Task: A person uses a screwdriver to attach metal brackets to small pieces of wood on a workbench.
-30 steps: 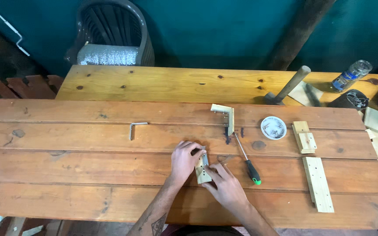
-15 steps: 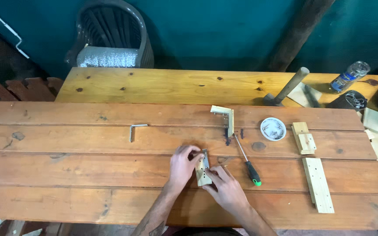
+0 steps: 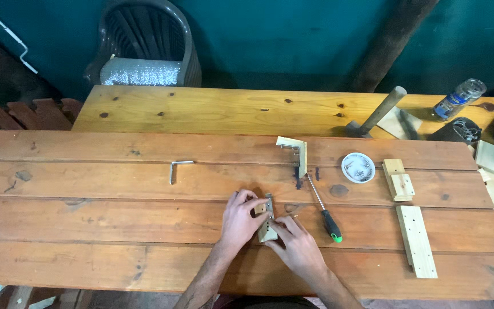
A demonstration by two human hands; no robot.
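My left hand [image 3: 240, 220] and my right hand [image 3: 297, 246] both grip a small wooden block [image 3: 266, 230] lying on the reddish plank table [image 3: 115, 229]. A metal bracket [image 3: 269, 201] stands against the block's far end under my left fingertips. A screwdriver [image 3: 324, 209] with a black and green handle lies just right of my right hand. Farther back sits an L-shaped wooden piece [image 3: 295, 151] with a metal corner bracket.
A small white dish [image 3: 358, 167] of screws, stacked wood blocks [image 3: 398, 180] and a long wood strip [image 3: 417, 240] lie to the right. A loose metal angle bracket [image 3: 176, 169] lies left. On the rear bench are a hammer [image 3: 375, 114] and a plastic bottle [image 3: 458, 98]. A dark chair [image 3: 144, 51] stands behind.
My hands have shifted only slightly on the block; my left fingers now rest nearer the metal bracket. Nothing else has moved.
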